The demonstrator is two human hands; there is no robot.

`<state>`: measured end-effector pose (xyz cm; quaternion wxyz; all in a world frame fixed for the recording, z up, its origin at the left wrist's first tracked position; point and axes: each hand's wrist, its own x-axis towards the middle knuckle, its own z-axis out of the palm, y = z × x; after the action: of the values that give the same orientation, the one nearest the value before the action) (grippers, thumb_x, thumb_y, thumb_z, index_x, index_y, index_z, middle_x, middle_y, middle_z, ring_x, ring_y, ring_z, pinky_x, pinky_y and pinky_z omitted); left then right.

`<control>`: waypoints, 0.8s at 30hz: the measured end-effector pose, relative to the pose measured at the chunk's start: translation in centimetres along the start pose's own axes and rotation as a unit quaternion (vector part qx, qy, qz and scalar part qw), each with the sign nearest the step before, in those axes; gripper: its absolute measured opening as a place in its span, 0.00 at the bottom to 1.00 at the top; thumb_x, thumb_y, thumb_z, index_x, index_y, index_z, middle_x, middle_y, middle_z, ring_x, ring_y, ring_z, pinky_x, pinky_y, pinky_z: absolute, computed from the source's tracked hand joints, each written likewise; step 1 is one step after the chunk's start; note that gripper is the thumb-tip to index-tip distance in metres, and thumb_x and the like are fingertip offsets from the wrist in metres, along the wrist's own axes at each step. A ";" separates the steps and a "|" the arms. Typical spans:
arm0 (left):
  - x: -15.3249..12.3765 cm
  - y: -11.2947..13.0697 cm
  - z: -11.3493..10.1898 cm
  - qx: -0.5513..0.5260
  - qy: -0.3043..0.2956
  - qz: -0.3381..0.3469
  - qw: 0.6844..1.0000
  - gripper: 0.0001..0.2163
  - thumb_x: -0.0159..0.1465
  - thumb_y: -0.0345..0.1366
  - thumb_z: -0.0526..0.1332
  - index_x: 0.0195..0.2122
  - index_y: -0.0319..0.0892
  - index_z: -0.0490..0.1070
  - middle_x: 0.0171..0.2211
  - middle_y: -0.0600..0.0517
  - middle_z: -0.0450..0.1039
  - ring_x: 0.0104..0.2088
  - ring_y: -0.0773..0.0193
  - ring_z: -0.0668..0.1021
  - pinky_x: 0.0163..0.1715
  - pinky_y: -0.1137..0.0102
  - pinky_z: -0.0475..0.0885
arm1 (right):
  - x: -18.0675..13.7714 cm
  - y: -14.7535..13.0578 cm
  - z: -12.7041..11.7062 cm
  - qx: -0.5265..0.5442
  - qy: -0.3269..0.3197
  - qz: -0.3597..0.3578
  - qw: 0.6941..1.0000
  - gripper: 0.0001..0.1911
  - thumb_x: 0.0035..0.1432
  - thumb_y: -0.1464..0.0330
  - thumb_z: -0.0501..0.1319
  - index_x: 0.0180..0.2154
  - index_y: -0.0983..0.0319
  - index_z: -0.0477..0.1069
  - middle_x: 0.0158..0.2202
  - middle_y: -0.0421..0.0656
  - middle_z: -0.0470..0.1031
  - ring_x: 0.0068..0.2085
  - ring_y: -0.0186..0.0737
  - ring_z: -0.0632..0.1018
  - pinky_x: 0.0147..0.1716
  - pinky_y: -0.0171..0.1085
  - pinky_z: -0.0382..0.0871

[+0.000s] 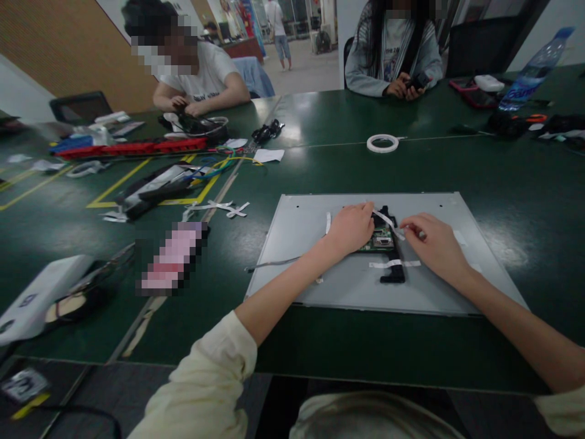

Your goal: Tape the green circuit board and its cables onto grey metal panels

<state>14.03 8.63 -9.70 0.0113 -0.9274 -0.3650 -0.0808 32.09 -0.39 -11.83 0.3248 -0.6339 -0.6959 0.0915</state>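
A flat grey panel (338, 286) lies on the table in front of me. On it are a green circuit board (382, 239) and a black bracket (397, 268). My left hand (351, 228) is closed over the board's upper left, its fingertips at one end of a strip of white tape (385, 217). The other end is pinched by my right hand (434, 244), just right of the bracket. The strip slants across the bracket's upper part. Lower down, another piece of white tape (411, 264) crosses the bracket. My left hand partly hides the board.
A roll of white tape (382, 143) lies beyond the panel. Left of it are crossed tape strips (235, 209), a phone (173, 259) and a white box-shaped device (43, 299). A water bottle (530, 76) stands far right. Two people sit across the table (320, 158).
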 end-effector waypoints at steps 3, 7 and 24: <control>0.0 0.0 -0.1 0.000 -0.005 -0.003 1.000 0.14 0.66 0.33 0.47 0.51 0.37 0.61 0.40 0.44 0.74 0.40 0.56 0.76 0.40 0.64 0.68 | 0.1 0.1 0.0 -0.009 -0.026 -0.004 1.000 0.10 0.57 0.70 0.53 0.36 0.61 0.72 0.34 0.44 0.70 0.35 0.38 0.71 0.34 0.36 0.63; -0.1 0.1 0.0 -0.003 -0.007 -0.004 1.000 0.15 0.66 0.34 0.47 0.52 0.37 0.60 0.40 0.44 0.74 0.40 0.56 0.76 0.41 0.64 0.69 | 0.1 0.2 0.0 -0.009 -0.038 0.006 0.999 0.09 0.55 0.71 0.54 0.34 0.61 0.73 0.33 0.42 0.70 0.33 0.37 0.71 0.33 0.36 0.62; 0.9 -8.6 -6.6 -0.065 -0.097 -0.087 0.989 0.13 0.58 0.36 0.54 0.41 0.40 0.74 0.39 0.48 0.76 0.39 0.61 0.77 0.38 0.72 0.69 | 0.1 0.4 -0.1 0.044 0.029 -0.014 0.999 0.07 0.55 0.72 0.56 0.33 0.61 0.73 0.33 0.42 0.71 0.32 0.36 0.71 0.32 0.35 0.64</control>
<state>7.90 15.09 -3.36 -0.0913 -0.8942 -0.4380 -0.0146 32.46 -0.22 -11.93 0.3736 -0.6113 -0.6905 0.0995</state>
